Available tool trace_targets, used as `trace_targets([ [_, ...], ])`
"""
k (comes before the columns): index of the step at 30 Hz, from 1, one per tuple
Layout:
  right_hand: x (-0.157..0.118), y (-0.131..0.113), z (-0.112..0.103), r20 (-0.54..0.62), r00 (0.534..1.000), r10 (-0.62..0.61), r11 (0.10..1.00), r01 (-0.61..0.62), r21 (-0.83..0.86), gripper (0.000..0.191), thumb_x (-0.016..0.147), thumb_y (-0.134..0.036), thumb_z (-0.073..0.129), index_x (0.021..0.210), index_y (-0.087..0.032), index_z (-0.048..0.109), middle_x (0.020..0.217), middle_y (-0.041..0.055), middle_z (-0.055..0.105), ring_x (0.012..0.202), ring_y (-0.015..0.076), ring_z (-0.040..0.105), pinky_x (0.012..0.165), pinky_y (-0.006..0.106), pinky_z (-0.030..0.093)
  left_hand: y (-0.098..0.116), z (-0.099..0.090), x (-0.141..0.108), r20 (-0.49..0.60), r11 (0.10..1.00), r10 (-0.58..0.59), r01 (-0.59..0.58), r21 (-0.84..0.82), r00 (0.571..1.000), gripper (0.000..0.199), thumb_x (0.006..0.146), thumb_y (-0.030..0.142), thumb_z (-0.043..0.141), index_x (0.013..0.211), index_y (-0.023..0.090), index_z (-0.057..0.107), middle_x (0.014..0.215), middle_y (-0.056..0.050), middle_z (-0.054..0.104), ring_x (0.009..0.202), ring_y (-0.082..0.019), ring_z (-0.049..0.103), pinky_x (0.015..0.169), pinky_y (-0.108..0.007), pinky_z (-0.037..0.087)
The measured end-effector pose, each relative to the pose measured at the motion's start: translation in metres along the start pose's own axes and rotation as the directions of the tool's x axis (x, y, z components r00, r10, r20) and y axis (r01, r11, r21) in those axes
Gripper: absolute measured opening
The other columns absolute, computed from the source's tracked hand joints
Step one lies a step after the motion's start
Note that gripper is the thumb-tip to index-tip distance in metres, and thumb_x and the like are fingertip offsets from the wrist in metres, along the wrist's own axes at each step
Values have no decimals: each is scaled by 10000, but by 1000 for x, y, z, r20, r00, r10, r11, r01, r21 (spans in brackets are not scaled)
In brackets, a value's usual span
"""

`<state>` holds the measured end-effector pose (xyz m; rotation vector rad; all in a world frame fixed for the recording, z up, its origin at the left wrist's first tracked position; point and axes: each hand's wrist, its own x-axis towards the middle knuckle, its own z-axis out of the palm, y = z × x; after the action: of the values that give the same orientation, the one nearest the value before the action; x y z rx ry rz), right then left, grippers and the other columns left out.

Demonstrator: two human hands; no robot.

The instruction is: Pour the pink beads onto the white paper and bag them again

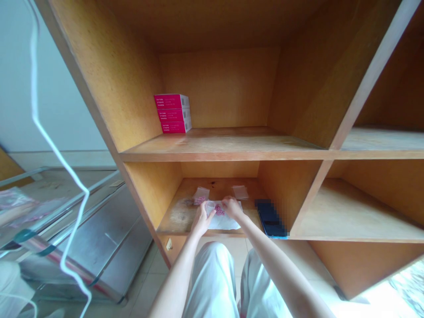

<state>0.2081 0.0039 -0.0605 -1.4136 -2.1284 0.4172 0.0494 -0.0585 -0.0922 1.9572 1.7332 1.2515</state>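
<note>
On the lower shelf lies a white sheet [225, 223], with a small pile of pink beads [219, 210] on it. My left hand [201, 219] is at the sheet's left side, thumb and fingers closed on what looks like a small clear plastic bag [210, 205]. Just right of the pile, my right hand [232, 207] has its fingers pinched together; whatever they hold is hidden. Behind my left hand rests a clear bag with pink beads [200, 200] inside. Another clear bag [240, 192], flat and without beads, lies behind my right hand.
A dark phone [271, 221] lies at the lower shelf's right. Three pink boxes [172, 114] are stacked on the upper shelf [232, 141]. A white cable [71, 172] hangs at left, before a glass-topped metal table [109, 225], where another person's hand [15, 214] partly shows.
</note>
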Motion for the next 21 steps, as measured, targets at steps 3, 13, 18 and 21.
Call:
trace_targets([
  [3,-5,8,7,22,1000,11,994,-8,-106,200,756,-126,463,717,-153,658,848,95,650,827,187,564,716,248,381,-1,0,0,4,1000,-4,4,1,1000,511,799,452,426,1192,141,330,1193,-170,466,1135,-240,452,932,-402,371],
  [13,1,-15,0,-179,982,55,883,36,467,139,725,-222,507,784,-150,610,816,60,643,755,155,587,687,238,428,-2,1,1,-5,1000,13,-13,-19,1000,480,795,429,444,1180,163,340,1172,-155,480,1129,-241,455,922,-417,374],
  [18,4,-34,-9,-124,988,-93,851,144,505,136,707,-269,547,705,-155,621,795,52,648,747,160,595,701,250,434,-1,-1,1,16,1000,-3,3,-12,1000,492,796,436,435,1184,151,331,1160,-166,479,1115,-250,465,907,-420,382],
  [21,2,-35,-13,-116,981,-156,868,192,458,168,741,-264,517,691,-155,635,797,60,651,776,161,594,721,245,427,0,-2,1,23,1000,-8,8,-5,1000,495,798,440,429,1184,145,332,1157,-170,478,1112,-253,464,908,-420,379],
])
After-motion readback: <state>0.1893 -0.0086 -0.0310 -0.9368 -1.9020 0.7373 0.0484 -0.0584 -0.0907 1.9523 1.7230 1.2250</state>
